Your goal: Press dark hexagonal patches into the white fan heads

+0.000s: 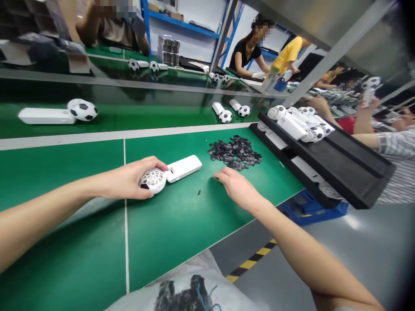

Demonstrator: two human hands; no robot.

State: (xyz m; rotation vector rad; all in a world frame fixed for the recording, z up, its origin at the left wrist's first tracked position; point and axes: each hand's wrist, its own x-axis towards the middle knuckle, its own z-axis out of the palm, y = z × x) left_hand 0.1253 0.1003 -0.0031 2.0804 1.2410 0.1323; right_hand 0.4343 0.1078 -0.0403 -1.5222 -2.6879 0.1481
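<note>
My left hand (132,178) is wrapped round the ball-shaped head of a white soccer-ball handheld fan (184,167) lying on the green bench. The open grille of the head faces up, with a black patch near my thumb, and the white handle points right. My right hand (235,185) is over the bench with thumb and fingers pinched together; whether a small piece is between them is hidden. Just beyond it lies a pile of small black patches (235,151). One loose black bit (199,192) rests between my hands.
A black tray (356,160) of fans is stacked on another at the right. Beyond a pale rail, finished-looking soccer-ball fans (82,110) lie on a green belt (155,108). Several co-workers are across and to the right. A blue crate (311,209) stands below the bench.
</note>
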